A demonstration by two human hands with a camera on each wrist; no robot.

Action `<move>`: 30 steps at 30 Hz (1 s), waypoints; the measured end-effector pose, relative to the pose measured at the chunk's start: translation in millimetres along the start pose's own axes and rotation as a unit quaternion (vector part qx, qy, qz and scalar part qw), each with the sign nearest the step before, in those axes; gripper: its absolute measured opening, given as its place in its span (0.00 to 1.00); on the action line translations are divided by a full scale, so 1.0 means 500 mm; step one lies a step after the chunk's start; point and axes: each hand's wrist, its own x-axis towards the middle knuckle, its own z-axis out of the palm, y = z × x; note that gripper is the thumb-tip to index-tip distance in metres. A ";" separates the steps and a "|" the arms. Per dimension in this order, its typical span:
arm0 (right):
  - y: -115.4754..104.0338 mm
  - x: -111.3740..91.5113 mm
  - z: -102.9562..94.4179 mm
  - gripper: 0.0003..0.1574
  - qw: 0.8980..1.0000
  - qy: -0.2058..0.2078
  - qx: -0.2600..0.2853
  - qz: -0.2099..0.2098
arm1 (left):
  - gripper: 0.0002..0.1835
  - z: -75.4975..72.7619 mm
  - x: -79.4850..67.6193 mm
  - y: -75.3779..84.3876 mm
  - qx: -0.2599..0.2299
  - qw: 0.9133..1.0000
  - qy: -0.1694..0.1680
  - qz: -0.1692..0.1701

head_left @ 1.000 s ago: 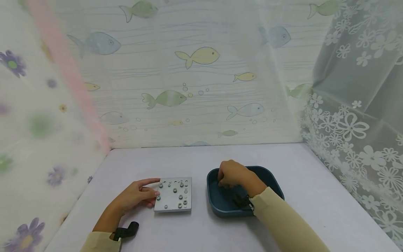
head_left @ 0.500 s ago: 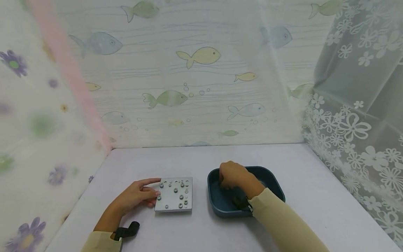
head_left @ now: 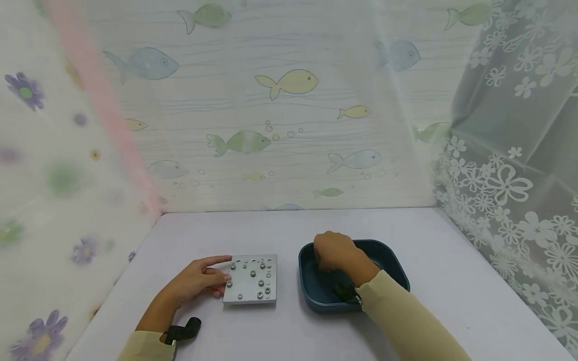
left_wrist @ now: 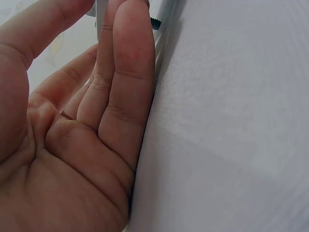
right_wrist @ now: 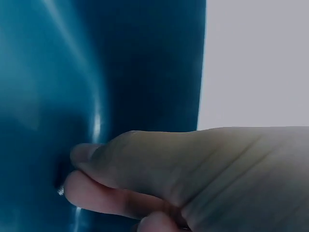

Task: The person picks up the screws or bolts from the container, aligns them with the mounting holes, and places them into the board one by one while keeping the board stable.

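A silver square metal plate lies on the table with several socket-head screws standing in its top. My left hand holds its left edge, thumb on top, a finger along the far corner, the others tucked below. In the left wrist view, a dark threaded screw end juts out beside the fingertips. Inside the dark blue tray, my right hand is down near the left wall. Its thumb and a finger come together in the right wrist view at a small silver knurled screw, mostly hidden by the fingertips.
The white table carries the plate on the left and the tray on the right. A fish-print curtain stands behind, with a floral sheet at left and a lace sheet at right.
My right hand has dipped slightly within the tray, its fingers curling further down toward the bottom. The left hand and the plate stay as they were.
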 end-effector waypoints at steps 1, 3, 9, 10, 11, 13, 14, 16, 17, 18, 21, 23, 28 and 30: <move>-0.001 -0.001 -0.003 0.15 1.000 0.004 -0.001 -0.004 | 0.45 0.000 0.000 0.000 0.001 1.000 0.000 0.000; -0.002 -0.002 -0.010 0.16 1.000 0.010 -0.002 -0.011 | 0.45 0.000 0.000 -0.001 0.002 1.000 0.001 -0.001; -0.013 -0.007 -0.033 0.10 0.999 0.029 0.003 -0.025 | 0.45 -0.001 -0.002 -0.003 0.000 1.000 0.002 -0.002; -0.016 -0.009 -0.037 0.09 0.999 0.033 0.004 -0.027 | 0.45 -0.001 -0.002 -0.003 -0.001 1.000 0.002 -0.002; -0.019 -0.010 -0.042 0.08 0.999 0.037 0.005 -0.029 | 0.45 0.000 -0.002 -0.002 -0.001 1.000 0.003 -0.002; -0.023 -0.013 -0.050 0.06 0.998 0.044 0.014 -0.035 | 0.45 0.000 -0.003 -0.001 -0.002 1.000 0.003 -0.002; -0.025 -0.014 -0.053 0.06 0.998 0.047 0.021 -0.039 | 0.45 0.001 -0.003 -0.001 -0.003 1.000 0.003 -0.003; -0.029 -0.018 -0.060 0.05 0.997 0.054 0.039 -0.047 | 0.45 0.001 -0.004 0.001 -0.004 1.000 0.003 -0.004; -0.031 -0.019 -0.064 0.04 0.996 0.057 0.049 -0.050 | 0.45 0.001 -0.005 0.001 -0.004 1.000 0.002 -0.004; -0.032 -0.021 -0.067 0.04 0.995 0.059 0.058 -0.054 | 0.45 0.002 -0.005 0.002 -0.004 1.000 0.002 -0.004; -0.038 -0.026 -0.077 0.04 0.992 0.064 0.091 -0.062 | 0.45 0.002 -0.005 0.003 -0.004 1.000 0.000 -0.003; -0.042 -0.028 -0.080 0.04 0.989 0.066 0.114 -0.068 | 0.45 0.002 -0.004 0.003 -0.004 1.000 -0.001 -0.002; -0.055 -0.023 -0.078 0.03 0.979 0.080 0.168 -0.080 | 0.45 0.001 -0.002 0.003 -0.004 1.000 0.000 -0.004; -0.063 -0.021 -0.074 0.03 0.975 0.089 0.188 -0.081 | 0.45 0.001 -0.002 0.004 -0.005 1.000 -0.002 -0.002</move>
